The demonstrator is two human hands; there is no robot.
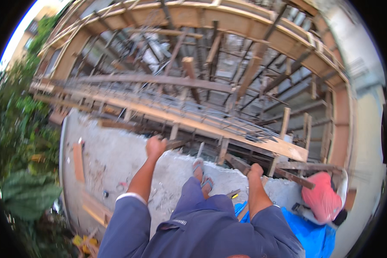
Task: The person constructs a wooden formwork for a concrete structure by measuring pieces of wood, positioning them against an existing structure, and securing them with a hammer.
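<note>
My left hand (155, 147) is closed in a fist at the broken edge of the concrete slab (112, 159), around the end of a dark length of timber (178, 142). To the right, my right hand (254, 171) is also closed, on the end of another dark timber (238, 163) by the slab's edge. Whether the two timbers join is hidden. Between my arms, my sandalled feet stand on the slab. Just beyond, a long formwork board (193, 122) runs across, with a cage of steel bars (172, 102) along it.
Another person in a pink shirt (321, 195) bends at the right, beside a blue tarp (307, 230). Wooden props and beams (253, 64) fill the deep opening beyond the edge. Loose planks (78, 161) lie at left, with leafy plants (26, 146) past the slab.
</note>
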